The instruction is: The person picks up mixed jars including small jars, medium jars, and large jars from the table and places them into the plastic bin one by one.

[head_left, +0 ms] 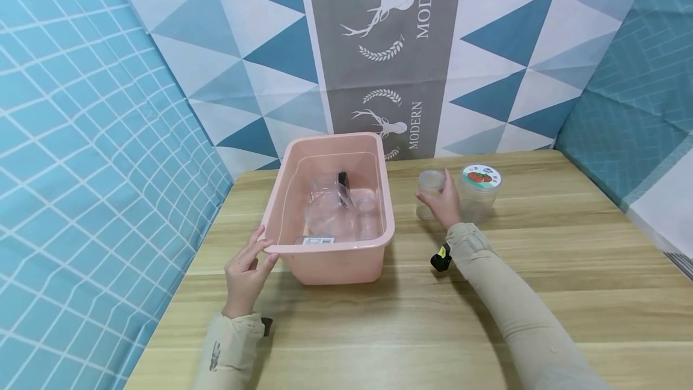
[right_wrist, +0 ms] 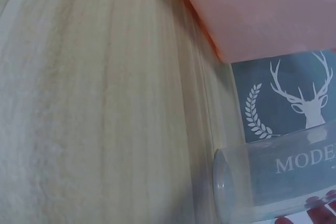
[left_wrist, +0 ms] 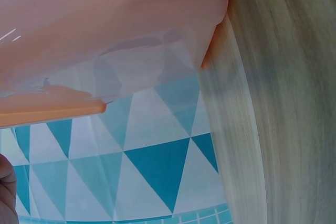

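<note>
A pink plastic basin (head_left: pixel 332 263) stands on the table, with several clear plastic containers (head_left: pixel 330 209) inside. My left hand (head_left: pixel 246 272) holds the basin's near left corner, fingers and thumb at the rim. In the left wrist view, the basin wall (left_wrist: pixel 115 14) fills the upper left. To the right of the basin, my right hand (head_left: pixel 445 202) grips a small clear plastic jar (head_left: pixel 431 180) with a translucent lid. That jar's side (right_wrist: pixel 278 171) shows in the right wrist view, with fingertips (right_wrist: pixel 320 213) against it.
Just right of my right hand stands a larger clear jar (head_left: pixel 479 194), its white lid printed with red fruit. Inside the basin lie a black piece (head_left: pixel 343 180) and a white label (head_left: pixel 318 240). Patterned cloth walls (head_left: pixel 379 77) border the wooden table (head_left: pixel 422 330) behind and on both sides.
</note>
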`<state>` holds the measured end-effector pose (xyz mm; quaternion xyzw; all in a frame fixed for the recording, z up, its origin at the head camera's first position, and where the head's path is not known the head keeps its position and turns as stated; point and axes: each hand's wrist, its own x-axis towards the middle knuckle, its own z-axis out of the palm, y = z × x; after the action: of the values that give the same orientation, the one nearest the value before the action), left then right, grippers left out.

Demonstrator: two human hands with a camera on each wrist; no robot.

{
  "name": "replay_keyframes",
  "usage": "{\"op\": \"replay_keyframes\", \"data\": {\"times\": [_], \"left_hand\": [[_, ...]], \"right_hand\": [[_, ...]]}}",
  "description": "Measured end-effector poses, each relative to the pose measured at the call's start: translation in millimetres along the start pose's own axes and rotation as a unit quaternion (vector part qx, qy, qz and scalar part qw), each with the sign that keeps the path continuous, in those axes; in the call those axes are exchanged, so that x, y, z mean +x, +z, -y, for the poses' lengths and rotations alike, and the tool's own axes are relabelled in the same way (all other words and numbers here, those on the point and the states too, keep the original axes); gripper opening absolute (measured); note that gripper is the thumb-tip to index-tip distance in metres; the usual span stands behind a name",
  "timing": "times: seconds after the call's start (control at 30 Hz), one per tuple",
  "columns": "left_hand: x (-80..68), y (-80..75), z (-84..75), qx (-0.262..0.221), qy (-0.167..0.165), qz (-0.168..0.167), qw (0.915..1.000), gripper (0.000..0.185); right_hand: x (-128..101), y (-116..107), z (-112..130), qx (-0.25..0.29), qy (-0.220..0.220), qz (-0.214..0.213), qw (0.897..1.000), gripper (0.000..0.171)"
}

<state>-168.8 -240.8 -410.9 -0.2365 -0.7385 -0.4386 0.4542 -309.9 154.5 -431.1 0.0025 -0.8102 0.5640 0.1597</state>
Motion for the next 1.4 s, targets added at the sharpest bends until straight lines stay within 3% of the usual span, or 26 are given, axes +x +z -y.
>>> {"op": "replay_keyframes", "data": {"times": [0.27, 0.43, 0.73, 1.07, 1.4], "left_hand": [[0.6, 0.5, -2.7, 0.003, -0.001, 0.004, 1.0, 0.053], [0.0, -0.4, -4.1, 0.003, -0.006, 0.005, 1.0, 0.053], [-1.2, -1.5, -3.4, 0.0, -0.013, 0.008, 0.9999, 0.053], [-0.3, -0.7, -2.0, -0.003, -0.012, 0.005, 0.9999, 0.054], [-0.7, -0.9, -0.7, -0.009, -0.007, 0.005, 0.9999, 0.053]], "right_hand": [[-2, -2, 1, -0.033, 0.023, 0.004, 0.999, 0.078], [-3, -4, 3, -0.055, 0.032, 0.011, 0.998, 0.078], [7, -10, 13, -0.119, -0.01, 0.031, 0.992, 0.073], [8, -15, 31, -0.125, -0.016, 0.04, 0.991, 0.07], [7, -36, 56, -0.142, 0.002, 0.119, 0.983, 0.064]]}}
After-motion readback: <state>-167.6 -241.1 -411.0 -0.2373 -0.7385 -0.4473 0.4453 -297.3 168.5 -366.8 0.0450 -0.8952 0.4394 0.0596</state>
